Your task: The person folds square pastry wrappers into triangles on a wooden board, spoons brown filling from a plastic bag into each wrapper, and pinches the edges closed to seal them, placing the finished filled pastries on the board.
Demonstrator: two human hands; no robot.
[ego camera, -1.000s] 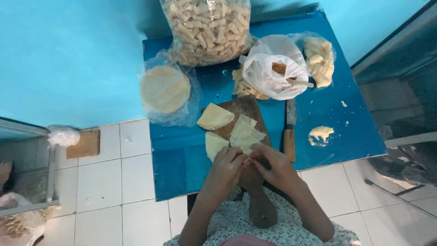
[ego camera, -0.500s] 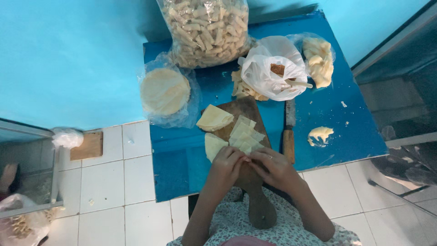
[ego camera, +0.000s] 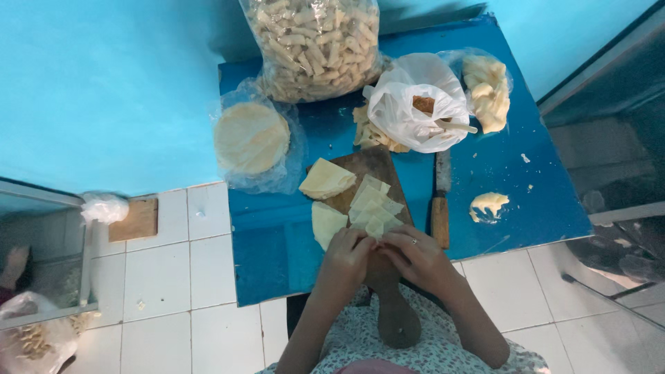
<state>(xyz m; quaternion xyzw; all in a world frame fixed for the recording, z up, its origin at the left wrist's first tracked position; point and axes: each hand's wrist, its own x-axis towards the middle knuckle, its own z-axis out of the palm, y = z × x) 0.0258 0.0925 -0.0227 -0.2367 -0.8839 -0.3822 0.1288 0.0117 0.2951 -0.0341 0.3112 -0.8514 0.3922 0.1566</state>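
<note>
From the head camera, both hands meet at the near end of a wooden board [ego camera: 367, 173] on a blue table [ego camera: 540, 201]. The left hand [ego camera: 346, 255] and right hand [ego camera: 415, 253] are curled, fingertips pinched together on a small pale dough piece [ego camera: 377, 228] at the bottom of a fanned stack of cut wrappers [ego camera: 374, 204]; how tightly each grips I cannot tell, since the fingers hide the piece's edge. The wrapper looks thin, light and limp, likely to tear or stick if pulled, so it seems best taken by a corner or edge with fingertips. Two folded sheets [ego camera: 325, 181] lie on and beside the board, a knife [ego camera: 441, 208] just right of it. Farther back sit a bagged round stack [ego camera: 251, 138], a big bag of rolls [ego camera: 315, 41], a white bag [ego camera: 409, 104] and a dough lump [ego camera: 488, 204].
</note>
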